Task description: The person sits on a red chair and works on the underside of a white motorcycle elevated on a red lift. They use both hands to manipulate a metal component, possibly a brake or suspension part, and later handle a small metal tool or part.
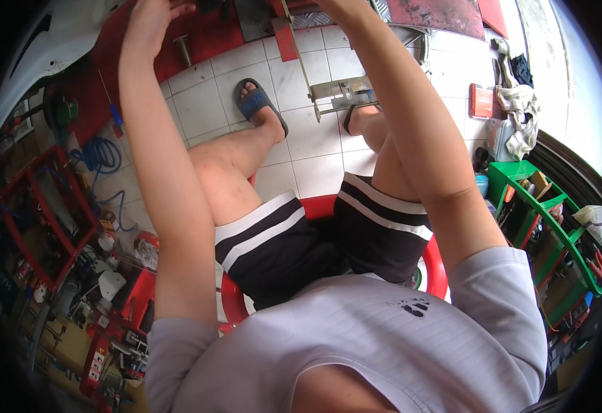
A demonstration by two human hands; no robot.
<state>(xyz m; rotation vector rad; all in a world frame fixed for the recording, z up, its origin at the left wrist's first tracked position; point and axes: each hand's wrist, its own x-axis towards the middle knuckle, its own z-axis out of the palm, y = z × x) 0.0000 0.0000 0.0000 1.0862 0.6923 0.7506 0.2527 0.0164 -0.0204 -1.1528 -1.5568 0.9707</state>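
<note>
1. At the upper left of the frame, a white curved panel (pixel 46 51) is bending along the rim.
2. At the left, a red metal frame (pixel 79 189) is leaning among cluttered tools, and a blue hose (pixel 101 157) is lying coiled just beside it.
3. A blue-handled screwdriver (pixel 116 115) is pointing upward, close to the left forearm.
4. At the upper left of the frame, the left hand (pixel 148 31) is reaching over the red platform (pixel 208 45), its fingers extending rightward along the top edge. A dark part (pixel 211 5) is sitting just right of the fingertips, partly cut off by the edge; whether the hand is gripping it, I cannot tell.
5. Right of this hand, a short metal pin (pixel 184 51) is jutting out near the platform's edge.
6. At the upper middle, a sandal (pixel 249 103) is resting on white tiles, and a metal bracket (pixel 342 91) is projecting near the other foot.
7. The right forearm (pixel 411 117) is crossing the top edge; the right hand is lying outside the frame, so its grip is not showing.
8. At the right, a red box (pixel 481 101) is lying beside pale cloth (pixel 519 113), above a tool-filled green rack (pixel 511 170).
</note>
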